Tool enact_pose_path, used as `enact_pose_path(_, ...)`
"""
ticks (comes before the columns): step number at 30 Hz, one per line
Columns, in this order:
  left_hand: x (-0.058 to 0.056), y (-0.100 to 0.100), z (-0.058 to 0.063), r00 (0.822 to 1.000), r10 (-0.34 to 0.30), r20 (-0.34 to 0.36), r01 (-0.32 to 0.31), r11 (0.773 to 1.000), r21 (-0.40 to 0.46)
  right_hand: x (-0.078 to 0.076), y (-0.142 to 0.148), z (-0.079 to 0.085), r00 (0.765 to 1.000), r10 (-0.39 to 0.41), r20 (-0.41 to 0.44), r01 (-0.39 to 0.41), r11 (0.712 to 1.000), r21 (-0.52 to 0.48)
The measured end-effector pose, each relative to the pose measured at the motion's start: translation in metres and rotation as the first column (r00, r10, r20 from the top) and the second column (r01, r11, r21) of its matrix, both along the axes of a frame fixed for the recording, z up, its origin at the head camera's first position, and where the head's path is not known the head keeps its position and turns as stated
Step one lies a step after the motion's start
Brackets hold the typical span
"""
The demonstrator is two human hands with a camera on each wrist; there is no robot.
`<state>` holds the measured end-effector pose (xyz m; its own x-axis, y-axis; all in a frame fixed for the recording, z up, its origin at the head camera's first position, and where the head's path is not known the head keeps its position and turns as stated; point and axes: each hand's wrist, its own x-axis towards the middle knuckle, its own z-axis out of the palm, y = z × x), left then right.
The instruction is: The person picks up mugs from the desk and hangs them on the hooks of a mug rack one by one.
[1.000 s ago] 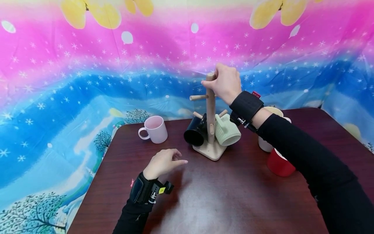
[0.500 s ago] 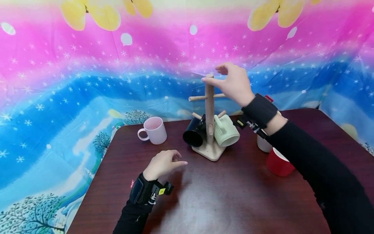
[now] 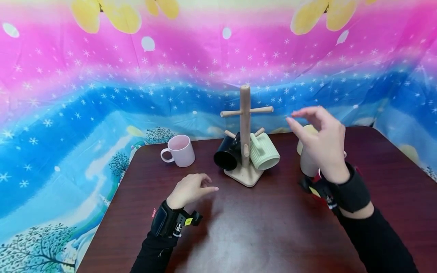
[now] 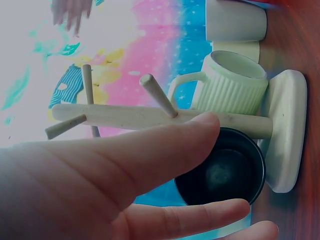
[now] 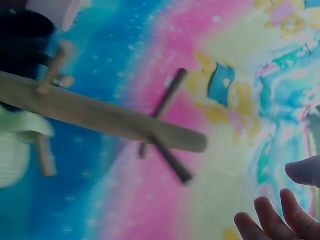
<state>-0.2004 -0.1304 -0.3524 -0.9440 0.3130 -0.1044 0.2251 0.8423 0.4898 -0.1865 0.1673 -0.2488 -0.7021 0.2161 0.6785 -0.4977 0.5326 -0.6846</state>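
Mug rack [image 3: 244, 131], one, wooden, upright near the far edge of the table [image 3: 266, 231]; judged light, stiff, easiest held by its upright. Hung low on it: black mug [image 3: 225, 158], pale green mug [image 3: 268, 153], both probably hard, slick, breakable, best taken by the handle. Left hand [image 3: 191, 189]: relaxed, bare of any load, before the rack. Right hand [image 3: 324, 142]: fingers parted, grasping nothing, before a white cup [image 3: 307, 165], largely hidden, handle uncertain. Pink mug [image 3: 183, 152]: near the table's far left corner
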Motion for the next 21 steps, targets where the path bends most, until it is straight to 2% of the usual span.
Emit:
enact_pose_path(2, 0.000, -0.001, 0.000, 1.000, 0.006, -0.001, -0.006, 1.000, 0.000, 0.004, 0.006, -0.017, 0.997, 0.000, 0.072, 0.003, 1.000, -0.031)
enact_pose_path(6, 0.000, -0.001, 0.000, 1.000, 0.009, -0.002, -0.009, 1.000, 0.003, 0.006, 0.019, -0.049, 0.981, -0.014, 0.193, 0.021, 0.999, -0.032)
enact_pose_path(11, 0.001, 0.000, -0.001, 1.000, 0.000, 0.000, 0.000, 1.000, 0.011, 0.000, 0.036, -0.076, 0.967, -0.027, 0.255, 0.028, 1.000, 0.000)
enact_pose_path(17, 0.000, 0.000, -0.001, 1.000, 0.001, -0.003, -0.001, 1.000, 0.009, -0.008, 0.052, -0.088, 0.952, 0.024, 0.305, -0.030, 0.999, 0.014)
enact_pose_path(21, 0.000, 0.000, 0.000, 1.000, 0.005, -0.001, -0.005, 1.000, 0.008, -0.007, 0.054, -0.087, 0.939, 0.005, 0.345, -0.042, 0.994, 0.100)
